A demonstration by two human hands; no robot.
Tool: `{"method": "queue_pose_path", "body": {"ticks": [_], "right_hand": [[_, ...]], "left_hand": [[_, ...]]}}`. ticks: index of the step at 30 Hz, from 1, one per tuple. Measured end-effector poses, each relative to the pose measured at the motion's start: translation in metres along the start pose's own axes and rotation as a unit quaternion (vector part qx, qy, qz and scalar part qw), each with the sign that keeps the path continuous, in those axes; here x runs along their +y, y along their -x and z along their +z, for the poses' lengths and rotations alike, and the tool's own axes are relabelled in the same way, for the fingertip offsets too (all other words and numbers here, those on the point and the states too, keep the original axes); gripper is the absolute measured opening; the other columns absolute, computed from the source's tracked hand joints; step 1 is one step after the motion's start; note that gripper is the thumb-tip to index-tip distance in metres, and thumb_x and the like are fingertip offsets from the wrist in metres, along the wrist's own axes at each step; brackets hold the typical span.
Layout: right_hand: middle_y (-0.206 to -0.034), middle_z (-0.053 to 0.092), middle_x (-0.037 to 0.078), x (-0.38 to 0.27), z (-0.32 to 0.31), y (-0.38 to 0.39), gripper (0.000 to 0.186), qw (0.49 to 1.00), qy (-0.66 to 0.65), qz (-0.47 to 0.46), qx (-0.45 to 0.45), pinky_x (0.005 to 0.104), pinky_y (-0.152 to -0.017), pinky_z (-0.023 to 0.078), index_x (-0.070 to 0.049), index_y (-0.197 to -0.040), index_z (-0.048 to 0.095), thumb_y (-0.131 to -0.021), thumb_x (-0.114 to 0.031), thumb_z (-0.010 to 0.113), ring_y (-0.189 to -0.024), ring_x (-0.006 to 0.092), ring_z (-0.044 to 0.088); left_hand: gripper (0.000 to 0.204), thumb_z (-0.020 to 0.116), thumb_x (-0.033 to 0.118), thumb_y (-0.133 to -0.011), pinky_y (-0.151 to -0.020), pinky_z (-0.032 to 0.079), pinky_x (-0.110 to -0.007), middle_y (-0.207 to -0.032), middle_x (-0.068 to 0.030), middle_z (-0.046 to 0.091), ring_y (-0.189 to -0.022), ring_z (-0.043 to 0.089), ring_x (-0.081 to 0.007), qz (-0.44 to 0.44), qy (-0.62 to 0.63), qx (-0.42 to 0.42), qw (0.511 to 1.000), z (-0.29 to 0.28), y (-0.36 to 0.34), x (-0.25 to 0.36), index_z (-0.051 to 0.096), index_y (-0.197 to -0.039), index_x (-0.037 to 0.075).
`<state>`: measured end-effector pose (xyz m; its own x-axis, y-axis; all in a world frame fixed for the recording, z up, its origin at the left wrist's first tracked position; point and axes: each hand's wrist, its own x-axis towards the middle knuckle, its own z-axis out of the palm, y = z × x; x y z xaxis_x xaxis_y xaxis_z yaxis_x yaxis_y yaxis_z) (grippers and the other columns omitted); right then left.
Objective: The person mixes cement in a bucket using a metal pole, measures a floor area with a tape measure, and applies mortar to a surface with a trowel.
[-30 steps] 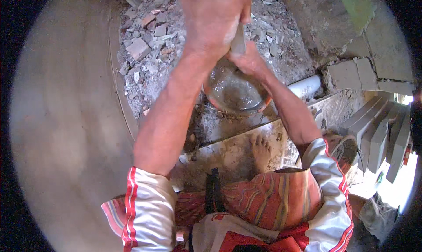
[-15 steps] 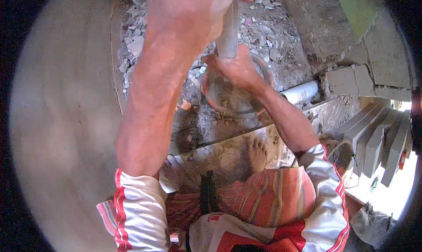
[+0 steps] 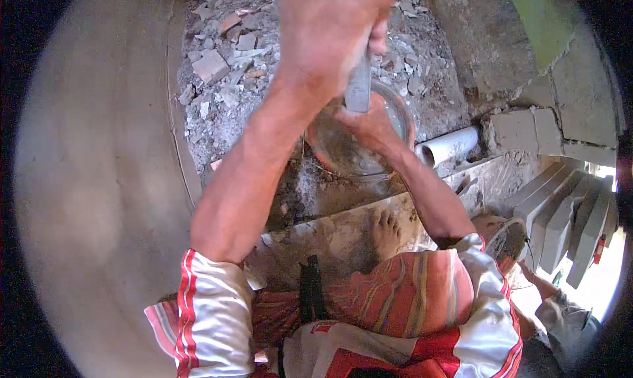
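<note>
A long grey bar point(image 3: 358, 86) rises towards me, with both my hands on it. My left hand point(image 3: 326, 31), at the top of the picture, is closed around the bar's upper part. Lower down, my right hand point(image 3: 374, 124) is wrapped around it, thumb beside the bar's visible lower edge. Below the right hand lies a round basin point(image 3: 323, 160) with an orange-brown rim and greyish contents. My forearms partly cover the basin, and the bar's far end is out of view.
Broken rubble point(image 3: 211, 66) covers the ground ahead. A smooth grey wall point(image 3: 99, 180) stands at left. A white pipe point(image 3: 455, 144) lies right of the basin. Grey slabs point(image 3: 550, 210) lean at right, beside a round container point(image 3: 504, 239). My bare foot point(image 3: 387, 229) stands on a ledge.
The bar and my left hand have shifted right, uncovering more rubble at upper left. My right hand has moved slightly right and nearer. A limb-like shape now shows at lower right.
</note>
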<state>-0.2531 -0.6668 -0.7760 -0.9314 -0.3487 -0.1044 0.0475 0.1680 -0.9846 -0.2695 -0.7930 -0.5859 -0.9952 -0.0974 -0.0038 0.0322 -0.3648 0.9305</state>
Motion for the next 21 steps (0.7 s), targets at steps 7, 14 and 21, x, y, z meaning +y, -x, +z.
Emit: {"method": "queue_pose_path", "body": {"ticks": [7,14,21], "right_hand": [[-0.066,0.065,0.008,-0.074,0.011,-0.018,0.033,0.997,0.048,-0.003,-0.055,0.0335,-0.058,0.050,0.004,-0.082,0.065,-0.074,-0.025,0.076,-0.063,0.0154,0.063],[-0.062,0.062,0.008,-0.014,0.029,-0.030,0.027,0.999,-0.040,0.001,-0.011,0.0363,-0.053,0.049,0.004,-0.080,0.062,-0.078,-0.021,0.073,-0.059,0.0167,0.063],[-0.063,0.061,0.004,0.016,0.031,-0.026,0.019,0.995,-0.057,0.048,-0.062,0.0336,-0.052,0.049,0.001,-0.079,0.062,-0.081,-0.017,0.069,-0.057,0.0143,0.061]], "left_hand": [[0.030,0.070,0.034,-0.087,-0.040,0.045,-0.026,-0.054,0.0013,0.049,-0.044,0.047,-0.0072,0.196,-0.149,-0.028,0.969,0.007,-0.009,0.055,0.059,-0.074,0.010],[0.029,0.070,0.032,-0.088,-0.040,0.044,-0.025,-0.052,0.0020,0.048,-0.042,0.048,-0.0078,0.137,-0.189,-0.041,0.972,-0.009,-0.017,-0.003,0.059,-0.074,0.009],[0.018,0.073,0.017,-0.081,-0.048,0.043,-0.027,-0.059,-0.0030,0.058,-0.050,0.055,-0.0087,0.075,-0.088,0.004,0.993,-0.027,-0.013,-0.030,0.064,-0.072,0.005]]}}
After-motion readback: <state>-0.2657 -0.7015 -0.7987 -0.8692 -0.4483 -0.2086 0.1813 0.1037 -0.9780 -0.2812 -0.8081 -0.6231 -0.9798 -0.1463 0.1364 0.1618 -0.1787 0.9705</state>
